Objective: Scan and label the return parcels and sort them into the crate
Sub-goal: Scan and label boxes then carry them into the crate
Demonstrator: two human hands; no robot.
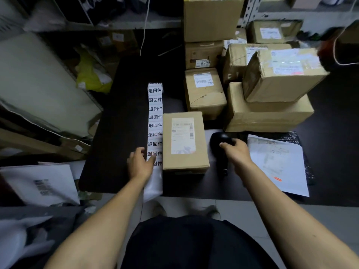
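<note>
On black table (pixel 120 133): label strip (pixel 155 121), stacked parcels (pixel 268 98).

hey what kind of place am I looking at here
Probably a parcel stockroom or returns desk: stacked cardboard boxes with shipping labels, a strip of return stickers on the black table, and metal shelving behind.

Matt brown cardboard parcel (pixel 185 141), glossy paper label strip (pixel 155 121) (white), matt black table (pixel 120 133)
</note>
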